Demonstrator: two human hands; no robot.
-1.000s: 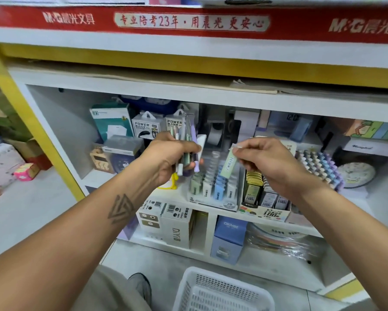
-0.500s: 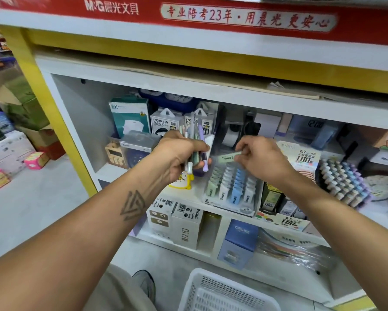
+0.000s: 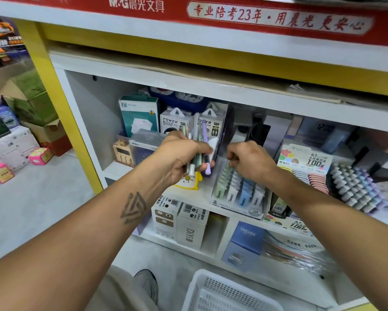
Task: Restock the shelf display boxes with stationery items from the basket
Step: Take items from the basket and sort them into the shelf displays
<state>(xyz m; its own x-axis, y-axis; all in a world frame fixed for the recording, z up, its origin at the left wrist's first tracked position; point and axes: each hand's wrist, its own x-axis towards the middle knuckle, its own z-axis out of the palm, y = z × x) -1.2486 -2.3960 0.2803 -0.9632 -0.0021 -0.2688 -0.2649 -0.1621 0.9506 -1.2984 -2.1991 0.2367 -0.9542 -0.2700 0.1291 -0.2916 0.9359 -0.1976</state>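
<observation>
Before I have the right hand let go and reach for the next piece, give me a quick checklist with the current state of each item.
1. Left hand keeps a firm grip on the bundle of pens: ok, fingers are wrapped round them.
2. Right hand is over the display box: ok, it sits above the back rows.
3. Green item is seated in a slot: cannot tell, the right hand's curled fingers hide it.
4. Items already in the box stand in order: ok, the rows look upright.
5. Basket is within reach below: ok, on the floor under the arms.
</observation>
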